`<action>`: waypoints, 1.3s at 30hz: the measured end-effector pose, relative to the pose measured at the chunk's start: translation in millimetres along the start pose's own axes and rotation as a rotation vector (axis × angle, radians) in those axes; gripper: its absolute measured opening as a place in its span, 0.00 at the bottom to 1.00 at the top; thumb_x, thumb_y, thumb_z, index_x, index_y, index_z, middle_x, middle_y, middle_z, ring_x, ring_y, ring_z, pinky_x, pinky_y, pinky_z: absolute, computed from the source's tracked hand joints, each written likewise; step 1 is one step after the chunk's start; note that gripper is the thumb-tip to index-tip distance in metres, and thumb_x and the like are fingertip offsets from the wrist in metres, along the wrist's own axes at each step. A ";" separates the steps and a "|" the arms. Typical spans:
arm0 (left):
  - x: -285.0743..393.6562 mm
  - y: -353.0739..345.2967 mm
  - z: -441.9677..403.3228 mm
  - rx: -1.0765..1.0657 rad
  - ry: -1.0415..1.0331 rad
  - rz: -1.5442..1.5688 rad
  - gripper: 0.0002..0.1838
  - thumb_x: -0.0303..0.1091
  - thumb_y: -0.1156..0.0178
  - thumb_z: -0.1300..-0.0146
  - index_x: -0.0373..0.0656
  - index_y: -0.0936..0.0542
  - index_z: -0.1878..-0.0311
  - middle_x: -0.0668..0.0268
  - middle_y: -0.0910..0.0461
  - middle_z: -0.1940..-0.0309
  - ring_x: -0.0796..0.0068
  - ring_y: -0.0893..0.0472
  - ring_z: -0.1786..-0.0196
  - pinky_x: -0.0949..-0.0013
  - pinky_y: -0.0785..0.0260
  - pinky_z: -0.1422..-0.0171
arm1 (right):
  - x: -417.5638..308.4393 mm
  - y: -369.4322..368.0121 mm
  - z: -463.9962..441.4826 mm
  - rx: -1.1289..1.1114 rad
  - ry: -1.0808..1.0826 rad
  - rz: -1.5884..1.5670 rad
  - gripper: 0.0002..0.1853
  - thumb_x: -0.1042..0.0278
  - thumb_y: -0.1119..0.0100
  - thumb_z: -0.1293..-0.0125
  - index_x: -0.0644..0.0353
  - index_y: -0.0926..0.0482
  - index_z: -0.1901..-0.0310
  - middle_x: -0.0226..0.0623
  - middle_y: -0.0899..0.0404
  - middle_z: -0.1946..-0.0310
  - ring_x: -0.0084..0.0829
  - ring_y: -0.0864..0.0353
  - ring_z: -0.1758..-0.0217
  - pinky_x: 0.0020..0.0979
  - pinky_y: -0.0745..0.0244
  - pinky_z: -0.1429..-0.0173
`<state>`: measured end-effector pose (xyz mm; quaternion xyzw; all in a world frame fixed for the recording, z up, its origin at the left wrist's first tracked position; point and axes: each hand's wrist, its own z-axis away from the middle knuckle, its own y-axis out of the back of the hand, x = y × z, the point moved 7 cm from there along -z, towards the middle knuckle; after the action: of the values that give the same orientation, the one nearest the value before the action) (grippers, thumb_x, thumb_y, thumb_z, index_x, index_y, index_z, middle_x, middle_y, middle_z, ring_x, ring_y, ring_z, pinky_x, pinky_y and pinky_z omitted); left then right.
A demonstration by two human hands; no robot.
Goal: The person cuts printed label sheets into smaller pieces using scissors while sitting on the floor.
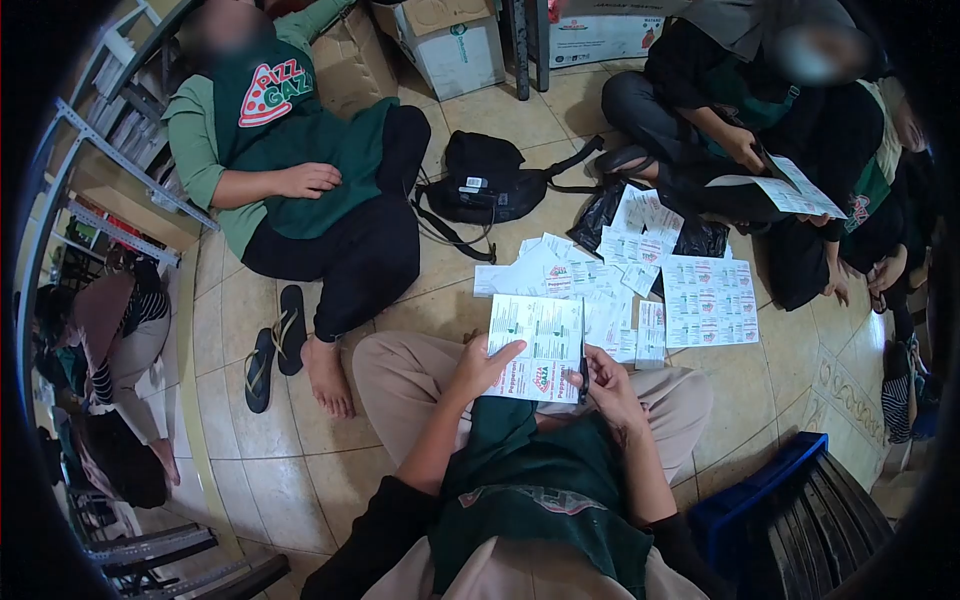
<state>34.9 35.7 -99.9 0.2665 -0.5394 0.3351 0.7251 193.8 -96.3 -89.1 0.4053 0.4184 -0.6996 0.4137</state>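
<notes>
My left hand (480, 368) grips the left edge of a printed label sheet (532, 330), thumb on top. The sheet bears pizza logos and the word Pepperoni, and is held above my lap. Wrapped round a pair of dark scissors (584, 378), my right hand (610, 385) is at the sheet's right edge. The blades point away from me along that edge; whether they are parted is unclear. Just beyond lie loose cut labels (590, 280) in an overlapping pile. A larger uncut label sheet (712, 300) lies flat to their right.
A black backpack (490, 180) and black plastic bag (590, 225) lie ahead. One person in a green apron (310, 120) sits at left near flip-flops (272, 350). Another at right holds a sheet (785, 190). A blue-rimmed crate (770, 490) stands lower right.
</notes>
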 end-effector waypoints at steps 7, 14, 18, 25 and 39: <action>2.1 13.5 0.4 0.138 0.108 -0.017 0.17 0.38 0.39 0.38 0.30 0.21 0.58 0.62 0.18 0.69 0.81 0.21 0.70 0.75 0.30 0.66 | 14.5 1.0 3.0 0.058 -0.028 -0.210 0.25 0.70 0.37 0.39 0.65 0.33 0.42 0.28 0.25 0.60 0.16 0.27 0.58 0.17 0.34 0.55; 52.1 27.5 -0.7 0.369 -0.194 0.178 0.14 0.35 0.40 0.37 0.31 0.21 0.57 0.63 0.18 0.65 0.81 0.21 0.65 0.75 0.30 0.62 | 2.0 -49.0 37.6 -0.477 -0.042 -0.170 0.25 0.70 0.37 0.40 0.60 0.33 0.42 0.34 0.28 0.53 0.24 0.25 0.52 0.25 0.31 0.48; 61.0 21.8 -0.2 0.344 -0.159 0.133 0.14 0.34 0.40 0.38 0.31 0.21 0.57 0.63 0.17 0.66 0.82 0.21 0.66 0.75 0.30 0.63 | 1.1 -65.4 42.1 -0.527 -0.129 -0.088 0.28 0.76 0.36 0.43 0.61 0.33 0.41 0.33 0.28 0.53 0.22 0.25 0.53 0.23 0.31 0.49; 71.3 17.6 5.0 0.332 -0.170 0.056 0.14 0.34 0.39 0.38 0.31 0.21 0.57 0.62 0.17 0.67 0.82 0.21 0.66 0.74 0.30 0.63 | -13.6 -67.3 29.0 -0.453 -0.104 -0.140 0.30 0.71 0.32 0.46 0.63 0.32 0.41 0.34 0.25 0.54 0.24 0.23 0.58 0.25 0.29 0.50; 72.0 17.7 6.6 0.375 -0.185 0.037 0.13 0.33 0.39 0.38 0.31 0.21 0.58 0.62 0.17 0.68 0.83 0.22 0.68 0.75 0.30 0.65 | -14.0 -69.4 25.7 -0.452 -0.107 -0.119 0.30 0.69 0.32 0.45 0.63 0.32 0.41 0.33 0.26 0.55 0.22 0.24 0.57 0.25 0.29 0.50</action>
<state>31.1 56.3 -28.5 0.4166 -0.5368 0.4168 0.6038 129.0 -95.3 -50.7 0.2394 0.5648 -0.6319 0.4737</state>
